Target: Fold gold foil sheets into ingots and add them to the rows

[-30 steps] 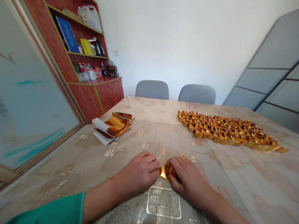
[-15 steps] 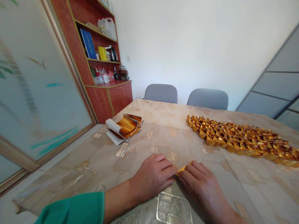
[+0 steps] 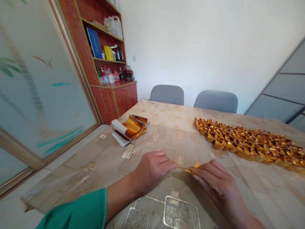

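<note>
A narrow piece of folded gold foil paper (image 3: 187, 170) spans the gap between my hands, just above the patterned tablecloth. My left hand (image 3: 153, 170) pinches its left end between thumb and fingers. Its other end is gripped by my right hand (image 3: 218, 181), whose fingers hide part of it. Beyond my left hand lies a stack of loose gold foil sheets (image 3: 134, 126), curled over and showing white backs. To the right stand rows of folded gold paper ingots (image 3: 247, 141), packed close together.
The table (image 3: 164, 111) has a clear plastic cover over its cloth. Two grey chairs (image 3: 166, 94) stand at the far edge, against the white wall. A red-brown cabinet (image 3: 114, 98) with shelves is at the back left, beside a frosted sliding door (image 3: 54, 79).
My hands have moved slightly apart, so more of the folded gold paper shows between them. The whole view has shifted a little, with things now further right.
</note>
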`<state>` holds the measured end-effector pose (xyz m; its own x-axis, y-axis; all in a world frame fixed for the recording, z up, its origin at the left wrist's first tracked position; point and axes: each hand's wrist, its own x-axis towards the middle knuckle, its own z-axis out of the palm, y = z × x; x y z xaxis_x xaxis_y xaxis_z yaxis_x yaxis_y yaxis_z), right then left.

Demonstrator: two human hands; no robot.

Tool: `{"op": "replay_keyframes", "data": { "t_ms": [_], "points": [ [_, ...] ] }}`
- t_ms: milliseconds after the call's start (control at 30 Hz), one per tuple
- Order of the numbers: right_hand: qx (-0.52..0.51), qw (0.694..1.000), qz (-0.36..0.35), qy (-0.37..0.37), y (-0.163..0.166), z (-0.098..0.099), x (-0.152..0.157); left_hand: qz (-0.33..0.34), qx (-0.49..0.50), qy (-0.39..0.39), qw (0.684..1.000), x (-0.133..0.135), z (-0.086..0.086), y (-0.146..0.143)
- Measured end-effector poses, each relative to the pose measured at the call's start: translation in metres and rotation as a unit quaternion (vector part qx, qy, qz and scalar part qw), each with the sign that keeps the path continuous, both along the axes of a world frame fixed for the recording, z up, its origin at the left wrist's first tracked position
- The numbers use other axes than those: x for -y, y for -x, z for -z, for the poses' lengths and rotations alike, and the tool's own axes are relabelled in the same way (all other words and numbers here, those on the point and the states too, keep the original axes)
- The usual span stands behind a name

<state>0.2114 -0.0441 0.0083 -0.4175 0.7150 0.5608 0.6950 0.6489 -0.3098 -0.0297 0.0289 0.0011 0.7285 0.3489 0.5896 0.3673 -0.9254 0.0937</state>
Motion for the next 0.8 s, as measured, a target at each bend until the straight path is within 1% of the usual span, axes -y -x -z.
{"op": "replay_keyframes", "data": {
  "t_ms": [100,233,300,333,367,400,433,467,500,533,567,600,633,667,700,733,800],
  "points": [
    [-0.026,1.000,-0.006,-0.010,-0.003,-0.003,0.002,0.020,0.011,0.006,1.000,-0.002,-0.001,0.003],
    [-0.023,1.000,-0.012,-0.014,0.001,-0.008,0.006,0.032,0.016,0.034,0.999,-0.006,-0.001,0.005],
    [-0.022,0.999,-0.004,-0.032,0.002,-0.009,0.006,0.025,0.022,0.073,0.997,-0.008,-0.001,0.005],
    [-0.021,0.999,0.007,-0.049,0.001,-0.009,0.006,0.008,0.034,0.102,0.994,-0.009,-0.001,0.005],
    [-0.020,0.997,0.022,-0.072,-0.001,-0.010,0.005,-0.017,0.053,0.143,0.988,-0.008,-0.001,0.005],
    [-0.018,0.994,0.040,-0.097,-0.002,-0.010,0.005,-0.044,0.075,0.201,0.976,-0.007,0.000,0.003],
    [-0.013,0.991,0.057,-0.124,-0.004,-0.010,0.005,-0.064,0.100,0.277,0.953,-0.005,0.001,0.001],
    [-0.005,0.986,0.073,-0.147,-0.005,-0.010,0.005,-0.074,0.126,0.366,0.919,-0.002,0.002,-0.002],
    [0.006,0.982,0.088,-0.165,-0.004,-0.009,0.005,-0.063,0.143,0.471,0.868,0.003,0.003,-0.006],
    [0.020,0.979,0.099,-0.179,-0.002,-0.008,0.006,-0.036,0.166,0.577,0.799,0.008,0.004,-0.011],
    [0.035,0.976,0.105,-0.188,0.001,-0.007,0.007,0.001,0.194,0.655,0.731,0.014,0.005,-0.017],
    [0.051,0.974,0.107,-0.194,0.006,-0.005,0.008,0.039,0.230,0.700,0.675,0.020,0.006,-0.022],
    [0.062,0.973,0.102,-0.199,0.012,-0.003,0.008,0.070,0.260,0.726,0.632,0.025,0.006,-0.027],
    [0.070,0.974,0.091,-0.194,0.018,-0.002,0.009,0.099,0.270,0.742,0.605,0.029,0.005,-0.031],
    [0.075,0.976,0.079,-0.186,0.023,-0.001,0.009,0.112,0.288,0.747,0.588,0.031,0.004,-0.034],
    [0.078,0.980,0.062,-0.173,0.027,0.000,0.009,0.110,0.306,0.747,0.580,0.032,0.003,-0.036],
    [0.059,0.989,0.035,-0.133,0.029,0.001,0.008,0.088,0.332,0.738,0.581,0.029,0.003,-0.036]
  ]
}}
